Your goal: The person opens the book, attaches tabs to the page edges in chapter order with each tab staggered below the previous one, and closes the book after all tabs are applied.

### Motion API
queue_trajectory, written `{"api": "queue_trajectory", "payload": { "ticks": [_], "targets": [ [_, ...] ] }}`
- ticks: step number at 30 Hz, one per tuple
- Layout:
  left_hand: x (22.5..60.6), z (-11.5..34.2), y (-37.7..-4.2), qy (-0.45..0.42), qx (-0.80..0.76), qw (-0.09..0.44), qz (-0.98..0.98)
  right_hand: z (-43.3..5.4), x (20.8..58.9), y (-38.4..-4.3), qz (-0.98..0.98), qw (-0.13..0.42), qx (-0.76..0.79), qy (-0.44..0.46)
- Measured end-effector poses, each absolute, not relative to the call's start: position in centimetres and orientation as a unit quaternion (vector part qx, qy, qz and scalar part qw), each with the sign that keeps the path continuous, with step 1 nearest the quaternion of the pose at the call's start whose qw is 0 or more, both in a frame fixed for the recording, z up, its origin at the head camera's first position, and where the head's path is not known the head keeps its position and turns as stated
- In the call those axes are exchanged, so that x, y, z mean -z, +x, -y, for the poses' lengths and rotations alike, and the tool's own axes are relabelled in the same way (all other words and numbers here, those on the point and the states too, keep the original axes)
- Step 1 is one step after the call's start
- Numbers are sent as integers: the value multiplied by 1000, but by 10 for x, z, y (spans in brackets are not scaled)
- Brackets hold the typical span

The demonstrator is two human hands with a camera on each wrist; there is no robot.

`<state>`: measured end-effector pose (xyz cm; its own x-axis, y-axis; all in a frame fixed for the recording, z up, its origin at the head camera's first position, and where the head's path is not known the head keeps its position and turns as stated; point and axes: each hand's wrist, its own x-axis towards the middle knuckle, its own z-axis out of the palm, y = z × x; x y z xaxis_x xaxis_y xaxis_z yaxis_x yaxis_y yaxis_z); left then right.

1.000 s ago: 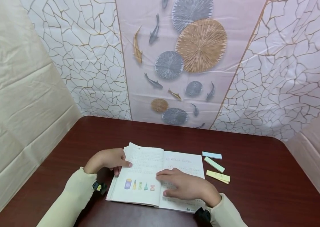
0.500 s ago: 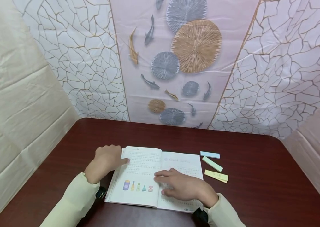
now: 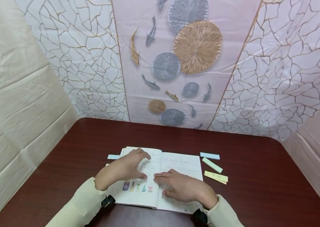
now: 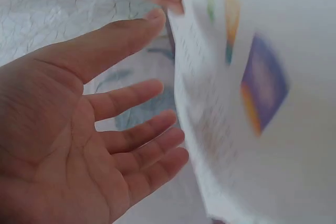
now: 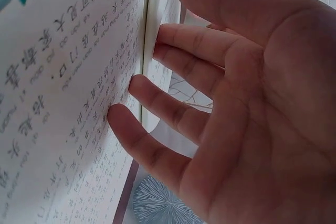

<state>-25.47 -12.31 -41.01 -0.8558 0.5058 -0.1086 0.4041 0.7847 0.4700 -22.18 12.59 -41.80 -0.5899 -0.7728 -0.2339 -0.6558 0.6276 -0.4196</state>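
An open book (image 3: 182, 159) with printed text and a row of small coloured drawings lies on the table. My left hand (image 3: 126, 167) hovers over or lightly meets its left page; in the left wrist view, the thumb and fingers (image 4: 142, 174) are spread, with nothing between them. On the right page, close to the middle fold, rests my right hand (image 3: 184, 186). Its fingertips touch the paper in the right wrist view, with the fingers (image 5: 152, 148) extended and apart. A pale blue strip (image 3: 113, 156) sticks out at the book's left edge, partly hidden.
To the right of the book lie a blue paper strip (image 3: 210, 155), a green strip (image 3: 212, 165) and overlapping yellow strips (image 3: 216, 176). The dark red table (image 3: 251, 176) ends at patterned cloth (image 3: 97, 63) behind.
My left hand has moved from the book's left edge rightward over the left page, its fingers spreading. The blue strip at that edge has come into sight. My right hand stays put.
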Motion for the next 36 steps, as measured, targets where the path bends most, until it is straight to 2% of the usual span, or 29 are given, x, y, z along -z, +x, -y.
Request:
{"api": "queue_trajectory", "payload": {
  "ticks": [7,19,26,36],
  "targets": [
    [421,112,-248,282,-217,124,-926,-126,408,-217,-881,201,143,-403],
    [422,104,-241,273,-215,130,-929,-128,404,-220,-878,205,139,-410],
    [426,106,-244,268,-225,137,-927,-133,401,-225,-865,234,180,-406],
    [430,106,-247,261,-233,141,-926,-156,389,-235,-899,188,229,-321]
  ]
}}
